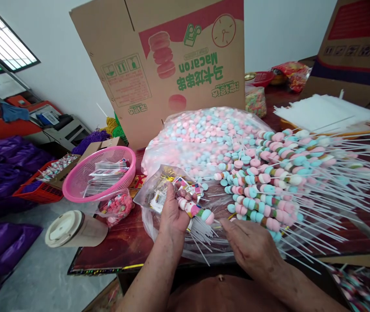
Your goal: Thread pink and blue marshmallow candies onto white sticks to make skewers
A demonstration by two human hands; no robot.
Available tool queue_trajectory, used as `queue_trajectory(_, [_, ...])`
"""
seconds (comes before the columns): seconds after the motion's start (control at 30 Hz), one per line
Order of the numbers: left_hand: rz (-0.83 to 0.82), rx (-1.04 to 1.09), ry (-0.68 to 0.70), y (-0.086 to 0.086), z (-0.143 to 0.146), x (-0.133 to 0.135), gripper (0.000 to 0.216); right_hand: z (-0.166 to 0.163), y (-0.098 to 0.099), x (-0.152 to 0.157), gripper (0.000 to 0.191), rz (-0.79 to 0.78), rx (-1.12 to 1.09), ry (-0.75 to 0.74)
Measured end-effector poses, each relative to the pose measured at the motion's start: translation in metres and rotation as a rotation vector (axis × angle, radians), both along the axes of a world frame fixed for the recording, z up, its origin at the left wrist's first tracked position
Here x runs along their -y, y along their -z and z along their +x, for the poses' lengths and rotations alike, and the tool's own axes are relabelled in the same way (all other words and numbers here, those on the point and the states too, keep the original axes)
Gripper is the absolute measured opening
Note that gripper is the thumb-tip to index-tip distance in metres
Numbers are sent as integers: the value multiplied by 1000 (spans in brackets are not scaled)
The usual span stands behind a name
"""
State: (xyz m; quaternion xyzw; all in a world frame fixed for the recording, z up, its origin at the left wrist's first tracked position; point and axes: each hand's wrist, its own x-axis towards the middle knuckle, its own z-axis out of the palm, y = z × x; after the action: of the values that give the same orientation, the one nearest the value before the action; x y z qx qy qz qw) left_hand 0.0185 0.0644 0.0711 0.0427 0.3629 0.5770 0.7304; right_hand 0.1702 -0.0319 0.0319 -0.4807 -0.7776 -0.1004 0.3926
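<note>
My left hand (172, 212) is closed around a candy skewer (195, 209) with pink, white and blue pieces on a white stick, held over a clear bag of small wrapped items (160, 190). Low beside it, my right hand (251, 247) has its fingers together, the tips touching loose white sticks (201, 236) on the plastic; whether it grips one is unclear. Right of the hands lies a big pile of finished candy skewers (269, 182). Behind sits a large clear bag of pink and blue candies (201, 134).
A Macaron cardboard box (172, 56) stands upright at the back. A pink basket (84, 173) with packets, a small bag of pink sweets (118, 208) and a lidded cup (71, 229) sit at left. A tray (363, 128) holding white sticks is at right. Purple bags lie on the floor.
</note>
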Motion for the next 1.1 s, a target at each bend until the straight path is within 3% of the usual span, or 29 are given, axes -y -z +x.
queue_trajectory(0.1, [-33,8,58,2,6,4,35,1,-5,-2,24,-140,-58,-44])
queue_trajectory(0.23, [-37,20,176,-2,5,2,38,5,-14,-2,28,-508,-188,-205])
queue_trajectory(0.3, [-30,-11,228,-7,1,-1,39,8,-17,-2,27,-632,-249,-214])
queue_trajectory(0.4, [-42,-61,265,-11,4,1,38,8,-15,-4,26,-588,-218,-166])
queue_trajectory(0.57, [-80,-67,212,0,28,19,41,-15,0,-6,30,-246,-28,-13])
queue_trajectory(0.7, [-58,-64,222,7,30,22,39,-20,2,-7,27,-401,-175,-41])
queue_trajectory(0.87, [-44,-78,175,-3,11,9,39,-11,1,-3,27,-639,-183,-103])
queue_trajectory(0.97, [-20,-47,189,-8,5,5,46,-10,4,-2,25,-681,-223,-70])
queue_trajectory(1.1, [-1,5,212,-4,7,10,55,-10,5,-2,26,-630,-262,-133])
